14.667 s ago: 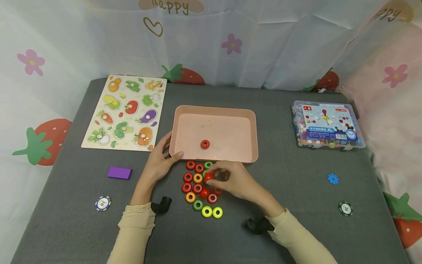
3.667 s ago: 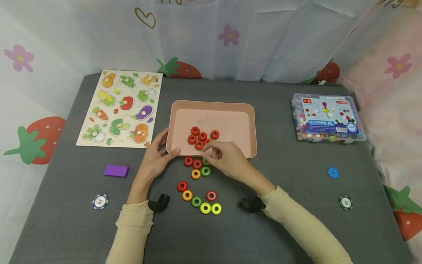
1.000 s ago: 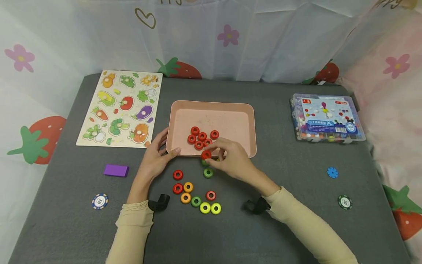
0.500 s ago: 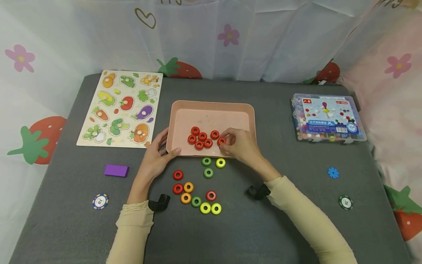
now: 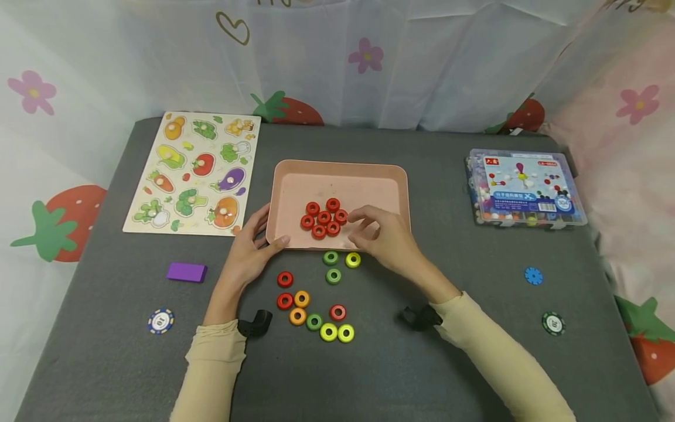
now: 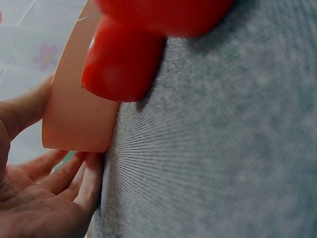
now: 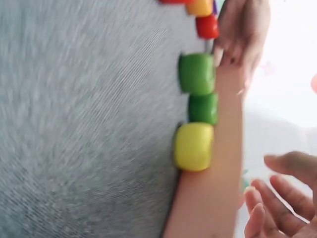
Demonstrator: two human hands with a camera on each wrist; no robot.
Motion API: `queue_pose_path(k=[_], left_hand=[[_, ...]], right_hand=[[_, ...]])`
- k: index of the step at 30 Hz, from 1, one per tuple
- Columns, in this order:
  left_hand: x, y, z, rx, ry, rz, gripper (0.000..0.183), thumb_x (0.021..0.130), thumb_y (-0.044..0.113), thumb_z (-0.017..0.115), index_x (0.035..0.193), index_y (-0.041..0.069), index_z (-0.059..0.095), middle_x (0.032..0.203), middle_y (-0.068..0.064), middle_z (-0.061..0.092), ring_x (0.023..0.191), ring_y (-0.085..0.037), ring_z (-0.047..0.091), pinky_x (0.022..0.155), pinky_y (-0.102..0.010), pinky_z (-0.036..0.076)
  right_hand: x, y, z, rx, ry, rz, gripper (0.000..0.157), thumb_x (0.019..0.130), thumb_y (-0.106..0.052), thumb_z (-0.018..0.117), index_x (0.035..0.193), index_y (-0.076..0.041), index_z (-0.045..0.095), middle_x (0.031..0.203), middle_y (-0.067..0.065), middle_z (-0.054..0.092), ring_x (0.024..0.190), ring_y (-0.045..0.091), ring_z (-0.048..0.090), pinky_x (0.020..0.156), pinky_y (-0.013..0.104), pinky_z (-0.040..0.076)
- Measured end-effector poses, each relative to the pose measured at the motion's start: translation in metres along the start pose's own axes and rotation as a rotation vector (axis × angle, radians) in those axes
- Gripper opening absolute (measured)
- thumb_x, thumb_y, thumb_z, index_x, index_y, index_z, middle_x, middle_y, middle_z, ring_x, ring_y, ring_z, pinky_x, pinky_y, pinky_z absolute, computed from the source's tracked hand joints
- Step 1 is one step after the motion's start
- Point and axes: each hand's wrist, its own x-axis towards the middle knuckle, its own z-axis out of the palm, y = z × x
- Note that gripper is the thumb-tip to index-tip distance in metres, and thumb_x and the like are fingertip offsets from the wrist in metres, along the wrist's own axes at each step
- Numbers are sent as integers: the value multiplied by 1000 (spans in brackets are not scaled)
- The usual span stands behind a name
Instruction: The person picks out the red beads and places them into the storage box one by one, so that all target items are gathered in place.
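My left hand [image 5: 252, 252] grips the near left corner of the pink tray [image 5: 364, 181], thumb over the near rim and fingers along the outer side, as the left wrist view confirms. Inside the tray, several red ring-shaped beads [image 5: 324, 217] lie in a tight cluster. Over the tray's right part hovers my right hand [image 5: 387, 240], fingers loosely bent and holding nothing; its fingertips are just right of the cluster. Below the tray lie green beads [image 5: 333, 276], yellow beads [image 5: 329, 333], orange beads [image 5: 297, 317] and a few red beads [image 5: 285, 302].
A vegetable puzzle board [image 5: 192, 176] lies back left, a lidded plastic box [image 5: 527, 187] back right. At left are a purple block [image 5: 187, 272] and a blue-white chip [image 5: 160, 321]; at right, a blue disc [image 5: 534, 276] and a dark green chip [image 5: 554, 323].
Since the first frame most red beads have passed from the table into the tray. Just now the right hand let go of a red bead there; two beads shifted left into the cluster.
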Motion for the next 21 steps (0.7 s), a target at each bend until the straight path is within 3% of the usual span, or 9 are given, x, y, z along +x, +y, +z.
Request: queue_pose_path(k=[5,9,12,15,18,21], left_hand=[[0,0,0,0,0,-4,82,91,25,75,159,21,29,159,-12,34,147,-29,33,117,-49,37],[0,1,0,7,3,-4,81,92,24,75,159,20,29,159,-12,35,147,-29,33,117,-48,37],[0,2,1,15,5,-6,81,92,23,75,158,19,30,159,-12,35,147,-28,33,117,-48,37],[0,3,0,19,7,-8,80,92,23,75,158,19,30,159,-12,36,147,-28,34,117,-48,37],[0,2,0,16,8,-5,80,92,23,75,158,19,30,159,-12,35,147,-29,34,117,-48,37],[0,1,1,14,8,0,80,92,24,74,158,19,30,159,-12,35,147,-29,33,117,-48,36]], right_hand=[[-16,-12,-5,31,-95,-127,29,84,-13,82,110,-8,73,98,3,71,82,15,62,65,33,55],[-30,-16,-3,53,-308,-108,27,84,-14,82,109,-10,75,79,-6,66,66,10,58,58,27,50],[-39,-17,3,-4,-485,-92,28,83,-17,83,110,-14,76,70,-13,63,58,7,55,54,22,47],[-46,-15,13,-58,-605,-102,33,81,-20,85,112,-18,76,68,-16,62,56,4,55,52,19,44],[-51,-12,23,-76,-648,-116,32,80,-21,86,110,-20,76,69,-16,62,56,2,55,52,18,43],[-53,-10,27,-72,-634,-119,26,80,-23,85,104,-22,75,68,-16,62,56,1,54,51,18,42]])
